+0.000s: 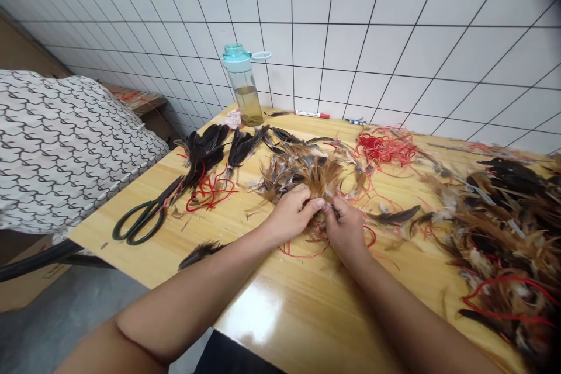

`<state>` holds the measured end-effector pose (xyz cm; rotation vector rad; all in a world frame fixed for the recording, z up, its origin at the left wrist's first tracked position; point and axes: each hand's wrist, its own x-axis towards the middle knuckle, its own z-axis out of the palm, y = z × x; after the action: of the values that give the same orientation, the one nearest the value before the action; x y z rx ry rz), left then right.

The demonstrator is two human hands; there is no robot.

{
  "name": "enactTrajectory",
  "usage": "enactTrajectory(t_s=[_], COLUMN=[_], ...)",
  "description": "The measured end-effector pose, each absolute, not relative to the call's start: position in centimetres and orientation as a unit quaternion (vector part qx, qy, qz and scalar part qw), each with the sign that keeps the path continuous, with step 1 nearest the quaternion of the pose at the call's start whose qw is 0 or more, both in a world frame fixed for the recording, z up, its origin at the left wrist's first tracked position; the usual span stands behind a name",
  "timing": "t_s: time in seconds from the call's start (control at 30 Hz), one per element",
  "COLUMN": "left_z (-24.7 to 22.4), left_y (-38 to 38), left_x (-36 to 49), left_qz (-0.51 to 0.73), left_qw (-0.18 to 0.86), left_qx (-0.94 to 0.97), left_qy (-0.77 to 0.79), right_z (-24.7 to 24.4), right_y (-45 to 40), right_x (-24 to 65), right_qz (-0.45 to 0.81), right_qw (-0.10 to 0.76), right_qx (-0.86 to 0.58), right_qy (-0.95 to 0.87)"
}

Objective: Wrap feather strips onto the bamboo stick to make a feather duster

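My left hand (298, 210) and my right hand (346, 228) meet over the middle of the wooden table (298, 298). Between them, both pinch the lower end of a bunch of brown feathers (324, 178), whose tips fan out away from me. Right behind it lies a loose pile of brown and grey feathers (280, 172). Red string (302, 255) loops on the wood below my fingers. The exact spot where the fingertips press together is partly hidden.
Black-handled scissors (140, 222) lie at the left beside black feather bunches (205, 149) and red string. A water bottle (248, 90), a red marker (311, 114) and a red string tangle (385, 146) are along the back. A large feather heap (517, 234) covers the right side.
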<state>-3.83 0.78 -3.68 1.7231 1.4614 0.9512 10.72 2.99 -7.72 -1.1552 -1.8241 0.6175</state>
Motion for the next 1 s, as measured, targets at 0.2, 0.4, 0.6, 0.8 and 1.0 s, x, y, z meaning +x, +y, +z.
enactTrajectory(t_s=[0.2, 0.4, 0.6, 0.8, 1.0], left_z=[-4.1, -4.9, -5.1, -4.5, -4.3], left_y=[0.9, 1.0, 0.9, 0.6, 0.4], left_x=[-3.6, -3.3, -3.2, -3.4, -2.9], left_qz=[0.391, 0.462, 0.469, 0.444, 0.493], left_qw=[0.328, 0.398, 0.443, 0.430, 0.472], left_qx=[0.636, 0.560, 0.548, 0.605, 0.556], left_qy=[0.578, 0.561, 0.533, 0.501, 0.474], right_z=[-7.3, -7.6, -7.3, -7.5, -7.4], right_y=[2.9, 3.0, 3.0, 3.0, 2.7], right_x=[10.6, 10.5, 10.4, 10.4, 10.3], right_qz=[0.248, 0.267, 0.323, 0.353, 0.348], right_qw=[0.433, 0.452, 0.466, 0.461, 0.451], right_qx=[-0.452, -0.449, -0.438, -0.447, -0.434], right_qy=[-0.739, -0.723, -0.697, -0.680, -0.698])
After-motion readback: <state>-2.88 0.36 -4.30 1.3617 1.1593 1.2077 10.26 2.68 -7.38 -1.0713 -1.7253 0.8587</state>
